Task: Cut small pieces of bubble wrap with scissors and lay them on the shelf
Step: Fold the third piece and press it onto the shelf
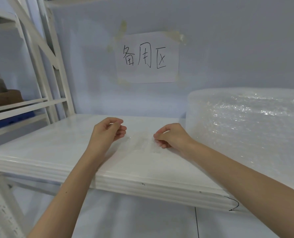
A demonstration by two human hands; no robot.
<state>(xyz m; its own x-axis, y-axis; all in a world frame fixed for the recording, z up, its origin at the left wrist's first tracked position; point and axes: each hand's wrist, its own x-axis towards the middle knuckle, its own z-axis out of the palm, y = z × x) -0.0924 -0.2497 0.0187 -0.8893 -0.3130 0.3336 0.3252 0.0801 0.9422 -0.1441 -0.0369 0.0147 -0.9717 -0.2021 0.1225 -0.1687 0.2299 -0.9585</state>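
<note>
A small clear piece of bubble wrap [142, 143] lies flat on the white shelf [57, 152], between my two hands. My right hand [170, 135] pinches its right edge with thumb and fingers curled. My left hand [109, 129] hovers at the piece's left edge with fingers curled; whether it grips the wrap is unclear. A big roll of bubble wrap [246, 126] stands on the shelf to the right. No scissors are in view.
A paper sign [147, 57] with handwritten characters is taped to the back wall. White rack uprights [57, 66] stand at the left, with a neighbouring shelf holding a cardboard box [5, 97]. The shelf's front edge [125, 182] runs below my forearms.
</note>
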